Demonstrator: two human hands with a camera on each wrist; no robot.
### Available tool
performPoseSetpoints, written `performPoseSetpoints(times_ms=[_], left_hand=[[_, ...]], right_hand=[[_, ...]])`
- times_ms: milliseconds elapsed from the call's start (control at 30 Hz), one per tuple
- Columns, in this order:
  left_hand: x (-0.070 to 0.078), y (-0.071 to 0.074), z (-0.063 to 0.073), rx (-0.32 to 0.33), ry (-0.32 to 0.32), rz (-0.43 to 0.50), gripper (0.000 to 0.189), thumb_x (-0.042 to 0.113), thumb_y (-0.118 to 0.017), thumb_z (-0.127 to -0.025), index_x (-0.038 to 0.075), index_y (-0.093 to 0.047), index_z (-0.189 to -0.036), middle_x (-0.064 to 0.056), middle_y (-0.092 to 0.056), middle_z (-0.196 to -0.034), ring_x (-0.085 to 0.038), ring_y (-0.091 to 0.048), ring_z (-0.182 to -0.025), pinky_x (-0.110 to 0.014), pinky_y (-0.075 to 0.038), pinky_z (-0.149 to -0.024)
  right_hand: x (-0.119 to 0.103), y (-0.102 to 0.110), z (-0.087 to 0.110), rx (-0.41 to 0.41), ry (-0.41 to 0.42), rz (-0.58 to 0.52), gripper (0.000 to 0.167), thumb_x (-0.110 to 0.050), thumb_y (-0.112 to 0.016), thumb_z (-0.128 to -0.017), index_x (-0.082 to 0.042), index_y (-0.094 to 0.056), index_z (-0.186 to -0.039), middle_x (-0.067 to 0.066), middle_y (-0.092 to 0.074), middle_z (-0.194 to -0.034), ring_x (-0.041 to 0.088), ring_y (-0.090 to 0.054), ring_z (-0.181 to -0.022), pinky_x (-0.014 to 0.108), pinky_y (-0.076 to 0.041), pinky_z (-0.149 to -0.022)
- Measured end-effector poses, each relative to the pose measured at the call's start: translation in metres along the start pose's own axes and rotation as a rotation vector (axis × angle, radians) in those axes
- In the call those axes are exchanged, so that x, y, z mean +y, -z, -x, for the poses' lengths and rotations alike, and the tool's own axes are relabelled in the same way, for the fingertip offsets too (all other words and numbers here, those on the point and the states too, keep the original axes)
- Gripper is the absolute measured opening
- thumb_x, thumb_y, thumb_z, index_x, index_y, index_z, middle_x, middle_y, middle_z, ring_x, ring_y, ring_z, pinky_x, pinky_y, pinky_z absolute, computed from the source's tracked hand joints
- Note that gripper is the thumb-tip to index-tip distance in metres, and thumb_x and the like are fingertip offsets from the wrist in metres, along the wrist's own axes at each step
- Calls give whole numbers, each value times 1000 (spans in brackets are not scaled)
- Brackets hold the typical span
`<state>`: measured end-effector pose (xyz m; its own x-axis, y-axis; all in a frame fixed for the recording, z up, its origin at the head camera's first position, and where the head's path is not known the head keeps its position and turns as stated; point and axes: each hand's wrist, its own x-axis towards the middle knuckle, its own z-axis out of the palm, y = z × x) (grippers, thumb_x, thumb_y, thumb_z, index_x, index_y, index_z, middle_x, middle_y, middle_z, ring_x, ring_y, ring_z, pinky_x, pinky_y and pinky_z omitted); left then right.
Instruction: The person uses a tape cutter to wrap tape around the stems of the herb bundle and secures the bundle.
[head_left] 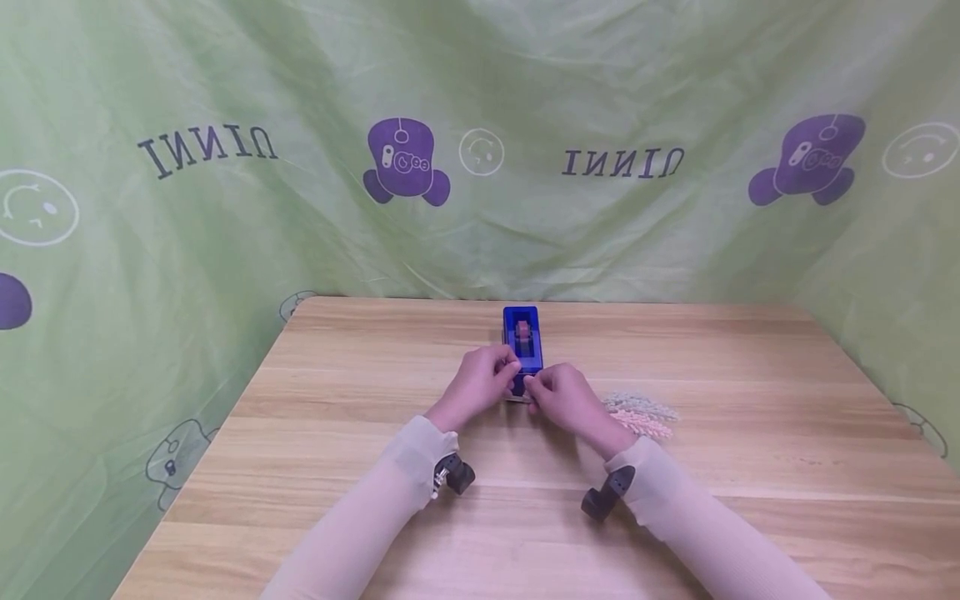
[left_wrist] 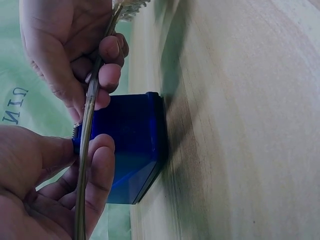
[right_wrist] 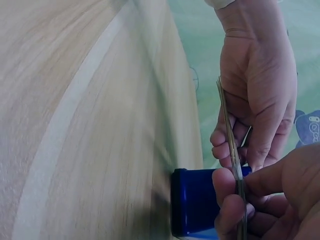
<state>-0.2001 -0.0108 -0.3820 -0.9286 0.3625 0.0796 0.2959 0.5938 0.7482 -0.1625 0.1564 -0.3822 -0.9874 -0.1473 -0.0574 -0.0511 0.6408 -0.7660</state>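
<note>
A blue tape dispenser with a reddish roll inside stands at the back middle of the table, its near end between the two hands. A thin bundle of dried stems runs across the fingers of both hands just in front of that end. My left hand pinches the bundle toward its bare end. Closer to the fluffy heads, my right hand grips it with curled fingers. Pale grey and pink flower heads stick out past the right wrist. Whether tape lies between the fingertips, I cannot tell.
The wooden table reaches a green printed cloth hanging behind and at both sides. Each wrist carries a small black camera, one at the left sleeve and another at the right sleeve.
</note>
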Motion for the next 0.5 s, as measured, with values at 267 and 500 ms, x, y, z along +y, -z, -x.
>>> performPoseSetpoints(times_ms=[267,500], left_hand=[[0,0,0,5,-9,1,16,14,-61,-105,5,-69,-95,-10,-72,-81,-11,-62,-66,-20,-46,-58],[0,-2,1,-7,-12,39,16,14,-60,-106,4,-69,-96,-9,-70,-77,-11,-62,-63,-21,-49,-58]], right_hand=[[-1,1,0,16,-4,3,40,-19,-59,-106,1,-71,-73,14,-71,-69,9,-43,-51,21,-33,-49],[7,-5,4,23,-23,17,35,-13,-61,-102,0,-71,-71,10,-67,-63,8,-44,-51,20,-34,-48]])
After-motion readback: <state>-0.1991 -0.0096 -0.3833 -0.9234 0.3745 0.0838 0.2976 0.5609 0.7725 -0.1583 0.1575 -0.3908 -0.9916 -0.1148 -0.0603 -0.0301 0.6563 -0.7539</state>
